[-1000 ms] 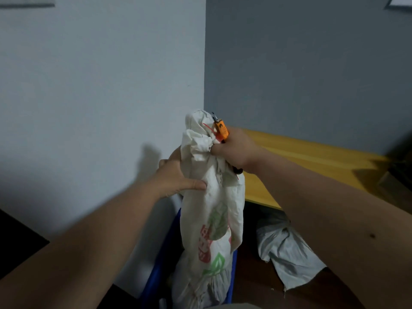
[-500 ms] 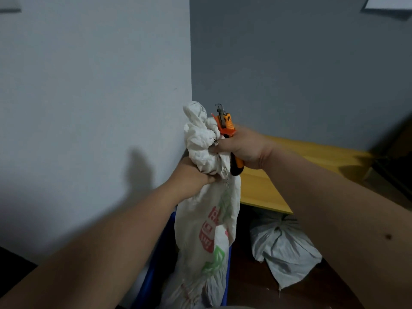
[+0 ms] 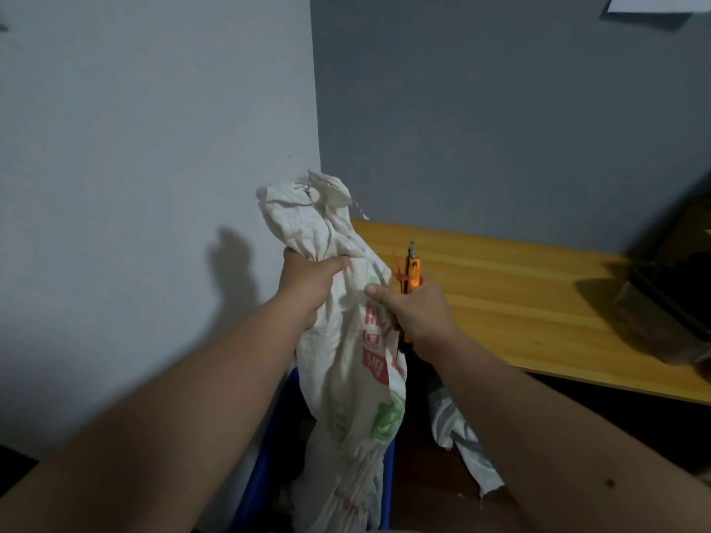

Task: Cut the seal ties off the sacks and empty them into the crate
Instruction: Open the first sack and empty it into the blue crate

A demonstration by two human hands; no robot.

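Observation:
A white woven sack with red and green print hangs upright over a blue crate. My left hand grips the sack's bunched neck, and the mouth above it has fanned loose. My right hand holds an orange-handled cutter, blade tip up, just right of the sack. A thin red seal tie sticks out beside the cutter. My right thumb touches the sack's cloth.
A yellow wooden tabletop runs to the right, with a dark box at its far end. Another white sack lies on the dark floor under the table. Grey walls meet in a corner behind the sack.
My right hand with the cutter has dropped away from the sack's neck to its right side. The tie now sits by the cutter, and the sack's mouth has loosened above my left hand.

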